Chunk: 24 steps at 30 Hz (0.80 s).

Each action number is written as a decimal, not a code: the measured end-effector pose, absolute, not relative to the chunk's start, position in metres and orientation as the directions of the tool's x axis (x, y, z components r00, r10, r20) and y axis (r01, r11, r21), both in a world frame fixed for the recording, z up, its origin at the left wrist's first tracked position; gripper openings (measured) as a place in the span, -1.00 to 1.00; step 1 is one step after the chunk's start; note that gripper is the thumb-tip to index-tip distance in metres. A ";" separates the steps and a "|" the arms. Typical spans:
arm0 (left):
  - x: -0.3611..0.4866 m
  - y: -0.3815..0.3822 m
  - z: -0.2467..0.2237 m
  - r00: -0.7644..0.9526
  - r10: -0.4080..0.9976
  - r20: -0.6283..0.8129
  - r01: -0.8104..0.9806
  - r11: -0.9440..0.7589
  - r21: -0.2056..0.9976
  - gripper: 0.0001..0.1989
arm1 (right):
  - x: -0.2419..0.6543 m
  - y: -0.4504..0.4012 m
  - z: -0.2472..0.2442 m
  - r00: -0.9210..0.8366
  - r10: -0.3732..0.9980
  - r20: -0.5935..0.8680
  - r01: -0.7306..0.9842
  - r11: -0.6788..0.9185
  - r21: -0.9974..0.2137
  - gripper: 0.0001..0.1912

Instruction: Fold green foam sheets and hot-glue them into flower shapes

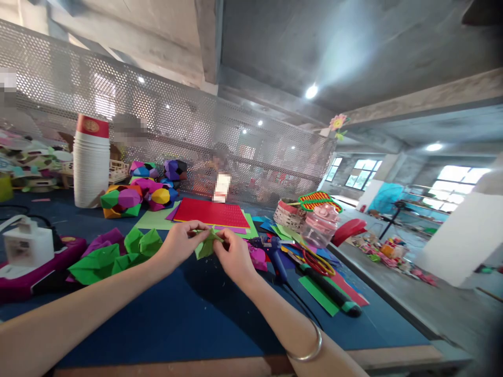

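Note:
Between my two hands, above the blue tabletop [165,324], is a small folded piece of light green paper [205,247]. My left hand [181,242] pinches its left side between thumb and fingers. On its right edge, the fingertips of my right hand [234,256] are closed. Just right of my right hand lies a blue glue gun [275,251], its nozzle pointing right. Folded green paper pieces [98,264] rest to the left of my left hand. Behind both hands sits a stack of coloured sheets with a red one [212,212] on top.
Colourful folded paper balls [121,200] and a tall stack of paper cups [91,167] stand at the back left. A purple power strip [58,262] lies at left. Scissors [316,262], a dark green-tipped tool [334,293] and a pink clear bottle [320,225] are right. Perforated panel [251,152] behind.

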State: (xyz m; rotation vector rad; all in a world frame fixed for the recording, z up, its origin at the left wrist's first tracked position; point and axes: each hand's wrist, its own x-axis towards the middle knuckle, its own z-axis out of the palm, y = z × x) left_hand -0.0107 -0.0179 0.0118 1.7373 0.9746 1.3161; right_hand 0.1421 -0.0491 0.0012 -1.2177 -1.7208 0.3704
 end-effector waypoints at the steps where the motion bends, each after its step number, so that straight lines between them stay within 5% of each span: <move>1: -0.011 -0.018 0.012 0.174 0.898 0.404 0.120 -0.427 0.896 -0.75 | 0.142 -0.050 0.002 -0.036 0.846 0.532 0.564 0.457 -0.688 -0.88; 16: -0.013 -0.020 0.013 0.218 0.936 0.278 0.044 -0.294 0.955 -0.72 | 0.143 -0.050 0.003 -0.071 0.786 0.614 0.457 0.573 -0.681 -0.75; 24: -0.013 -0.023 0.013 0.236 0.943 0.235 0.028 -0.248 0.968 -0.77 | 0.145 -0.049 0.004 -0.107 0.786 0.609 0.443 0.586 -0.678 -0.87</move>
